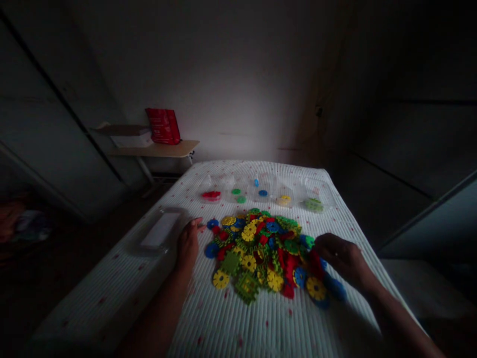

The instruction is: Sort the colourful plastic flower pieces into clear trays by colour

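A heap of plastic interlocking pieces [249, 262] in yellow, blue, red and green lies on the white spotted cover, some round and notched, some square. My left hand [189, 239] is at the heap's left side, fingers apart and stretched towards a blue notched disc [212, 223], with nothing seen in them. At the right side my right hand [342, 256] reaches over the heap, its fingers bent and close together beside a green disc [307, 241]. Whatever is between those fingertips is hidden.
Behind the heap stands a row of clear plastic containers holding red pieces [211, 195], green discs [236, 191], a blue disc [263, 193], yellow pieces [284, 199] and green squares [313, 204]. A clear tray [139, 243] lies left. A red bag [163, 126] sits on a side table [167, 149].
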Action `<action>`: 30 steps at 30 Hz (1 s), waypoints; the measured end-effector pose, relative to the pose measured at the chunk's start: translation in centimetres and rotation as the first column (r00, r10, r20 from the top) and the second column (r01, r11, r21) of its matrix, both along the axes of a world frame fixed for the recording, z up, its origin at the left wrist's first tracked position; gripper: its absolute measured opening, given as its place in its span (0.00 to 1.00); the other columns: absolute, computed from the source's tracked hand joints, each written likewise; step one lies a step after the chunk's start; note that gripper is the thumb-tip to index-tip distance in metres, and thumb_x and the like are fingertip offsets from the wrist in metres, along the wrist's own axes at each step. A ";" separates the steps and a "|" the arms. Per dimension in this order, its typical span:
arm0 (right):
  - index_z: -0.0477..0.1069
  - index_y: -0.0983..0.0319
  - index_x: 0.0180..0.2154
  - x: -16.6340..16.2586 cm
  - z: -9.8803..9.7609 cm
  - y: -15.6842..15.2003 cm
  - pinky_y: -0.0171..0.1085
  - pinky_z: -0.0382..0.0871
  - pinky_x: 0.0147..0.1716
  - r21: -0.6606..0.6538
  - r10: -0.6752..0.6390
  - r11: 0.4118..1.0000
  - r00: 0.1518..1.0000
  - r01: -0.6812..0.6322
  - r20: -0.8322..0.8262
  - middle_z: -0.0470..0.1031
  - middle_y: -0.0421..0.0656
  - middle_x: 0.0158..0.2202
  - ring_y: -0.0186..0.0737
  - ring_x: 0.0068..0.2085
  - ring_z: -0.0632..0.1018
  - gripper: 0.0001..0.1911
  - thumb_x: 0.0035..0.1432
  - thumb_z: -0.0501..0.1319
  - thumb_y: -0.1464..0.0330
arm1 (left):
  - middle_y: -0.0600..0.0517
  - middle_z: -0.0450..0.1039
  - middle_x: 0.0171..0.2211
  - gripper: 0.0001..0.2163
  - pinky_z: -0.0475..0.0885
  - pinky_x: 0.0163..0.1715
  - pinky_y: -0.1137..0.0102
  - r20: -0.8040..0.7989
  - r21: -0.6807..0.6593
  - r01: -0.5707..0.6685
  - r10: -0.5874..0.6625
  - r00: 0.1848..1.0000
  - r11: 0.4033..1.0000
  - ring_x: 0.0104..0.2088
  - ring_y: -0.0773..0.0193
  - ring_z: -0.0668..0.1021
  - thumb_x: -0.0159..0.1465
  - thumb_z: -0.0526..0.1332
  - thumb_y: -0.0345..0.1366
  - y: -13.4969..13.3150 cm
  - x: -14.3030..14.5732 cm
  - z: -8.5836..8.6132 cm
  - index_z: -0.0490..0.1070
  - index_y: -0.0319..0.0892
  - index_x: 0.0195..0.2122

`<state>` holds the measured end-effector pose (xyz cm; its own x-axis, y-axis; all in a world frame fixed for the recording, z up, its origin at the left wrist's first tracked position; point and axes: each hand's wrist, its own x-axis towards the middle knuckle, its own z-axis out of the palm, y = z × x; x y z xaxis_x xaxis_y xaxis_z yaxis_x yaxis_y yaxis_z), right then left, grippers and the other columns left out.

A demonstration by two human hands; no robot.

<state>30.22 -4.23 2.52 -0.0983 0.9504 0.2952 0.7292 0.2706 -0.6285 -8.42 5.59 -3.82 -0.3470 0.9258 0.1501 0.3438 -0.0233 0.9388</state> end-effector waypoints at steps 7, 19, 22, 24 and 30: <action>0.71 0.59 0.48 -5.6 1.4 0.7 0.43 0.67 0.48 -0.032 0.312 0.948 0.908 -0.316 0.279 0.72 0.48 0.49 0.45 0.50 0.71 0.19 0.53 0.60 0.65 | 0.44 0.77 0.37 0.26 0.68 0.48 0.61 0.041 0.040 -0.022 0.020 0.999 0.999 0.42 0.55 0.77 0.62 0.44 0.52 0.0 0.1 -0.4 0.71 0.38 0.46; 0.71 0.57 0.47 -7.9 -0.4 1.2 0.50 0.64 0.49 -0.037 0.222 0.973 0.878 -0.228 0.423 0.70 0.49 0.49 0.50 0.50 0.69 0.20 0.52 0.61 0.61 | 0.44 0.77 0.36 0.26 0.69 0.47 0.61 -0.015 0.020 -0.002 0.003 1.000 1.000 0.40 0.55 0.77 0.62 0.43 0.50 -0.2 0.2 0.5 0.70 0.37 0.46; 0.71 0.58 0.46 -7.6 -0.1 1.5 0.50 0.65 0.49 -0.033 0.237 0.970 0.906 -0.241 0.350 0.71 0.49 0.47 0.49 0.48 0.70 0.20 0.49 0.64 0.63 | 0.44 0.76 0.37 0.26 0.69 0.46 0.61 -0.010 0.030 0.006 -0.005 1.000 1.000 0.41 0.55 0.77 0.62 0.43 0.50 -0.3 0.2 0.6 0.70 0.37 0.46; 0.70 0.59 0.46 -7.3 0.0 1.7 0.49 0.66 0.49 -0.035 0.254 0.966 0.923 -0.255 0.290 0.71 0.50 0.46 0.49 0.48 0.71 0.21 0.48 0.65 0.65 | 0.43 0.76 0.38 0.26 0.69 0.46 0.62 -0.011 0.039 0.016 -0.015 1.000 0.999 0.41 0.55 0.77 0.62 0.43 0.50 -0.3 0.2 0.6 0.70 0.37 0.46; 0.66 0.62 0.50 -6.3 0.4 2.0 0.43 0.70 0.44 -0.057 0.255 0.966 0.965 -0.251 0.068 0.71 0.50 0.45 0.47 0.45 0.73 0.24 0.49 0.62 0.66 | 0.43 0.76 0.38 0.26 0.69 0.45 0.62 -0.002 0.043 0.003 -0.003 1.000 0.999 0.40 0.56 0.77 0.62 0.43 0.50 -0.3 0.3 0.7 0.70 0.36 0.46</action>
